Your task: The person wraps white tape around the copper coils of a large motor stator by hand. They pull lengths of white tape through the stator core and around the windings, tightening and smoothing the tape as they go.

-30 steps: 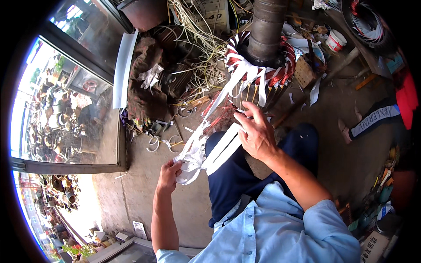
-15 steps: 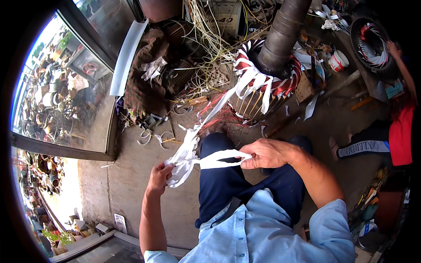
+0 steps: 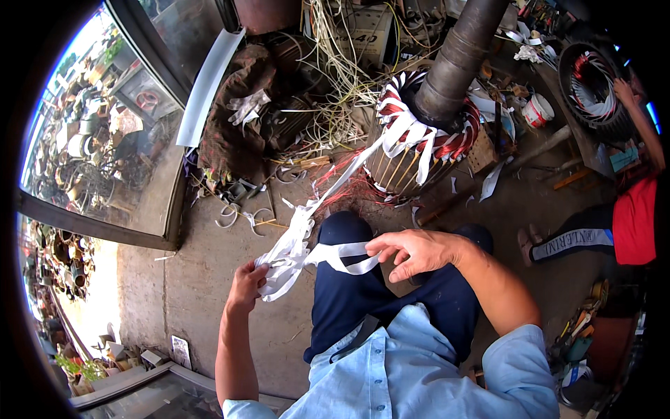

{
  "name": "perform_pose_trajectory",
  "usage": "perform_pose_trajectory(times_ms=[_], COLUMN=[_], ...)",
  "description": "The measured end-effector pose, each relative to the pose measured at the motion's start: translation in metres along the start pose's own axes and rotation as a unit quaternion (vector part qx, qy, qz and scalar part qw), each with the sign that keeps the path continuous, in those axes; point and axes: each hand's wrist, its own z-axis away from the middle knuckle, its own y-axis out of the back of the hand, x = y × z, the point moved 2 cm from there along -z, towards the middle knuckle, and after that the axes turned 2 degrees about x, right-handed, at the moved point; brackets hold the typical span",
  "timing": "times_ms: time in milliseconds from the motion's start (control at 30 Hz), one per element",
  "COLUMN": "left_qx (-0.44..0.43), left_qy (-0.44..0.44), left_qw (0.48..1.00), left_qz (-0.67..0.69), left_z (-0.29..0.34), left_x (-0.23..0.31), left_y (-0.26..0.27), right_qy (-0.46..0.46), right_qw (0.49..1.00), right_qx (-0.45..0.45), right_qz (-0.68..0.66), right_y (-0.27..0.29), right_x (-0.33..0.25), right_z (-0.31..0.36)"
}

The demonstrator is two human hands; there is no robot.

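Observation:
A bunch of white cotton tape (image 3: 286,269) hangs in loops over my left hand (image 3: 246,285), whose fingers are closed on it. From the bunch, a taut strand runs up and away to the motor winding (image 3: 447,145), red wire coils partly wrapped in white tape on a round stator core (image 3: 391,171). A dark ribbed cylinder (image 3: 457,66) stands up through the middle of the coils. Above my right thigh, my right hand (image 3: 422,253) has its fingers apart. A slack loop of the tape lies at its fingertips, and the hand does not grip it.
Glass door at left (image 3: 105,140). Loose pale wires (image 3: 335,63) and a brown cloth (image 3: 234,133) lie beyond my knees. At right, a co-worker in a red shirt (image 3: 635,220) reaches to another wound stator (image 3: 590,87). A white bucket (image 3: 537,110) sits between.
My right hand has opened from its pinch on the tape loop and shifted slightly right. The loop has sagged. My left hand still holds the bunch.

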Motion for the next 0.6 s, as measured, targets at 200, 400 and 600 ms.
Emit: perform_pose_trajectory(times_ms=[200, 400, 600], left_qx=[0.006, -0.013, -0.011], left_qy=[0.006, 0.01, -0.01], left_qw=[1.0, 1.0, 1.0], left_qz=[-0.014, -0.005, -0.011], left_z=[-0.001, 0.001, 0.01], left_x=[-0.001, 0.002, 0.005], left_y=[-0.001, -0.012, -0.01], right_qy=[-0.071, 0.169, 0.035], right_qw=[0.781, 0.613, 0.581], right_qx=[0.317, 0.545, 0.503], right_qz=[0.533, 0.547, 0.639], right_y=[0.016, 0.04, 0.074], right_x=[0.011, -0.021, -0.032], right_z=[0.006, -0.018, -0.063])
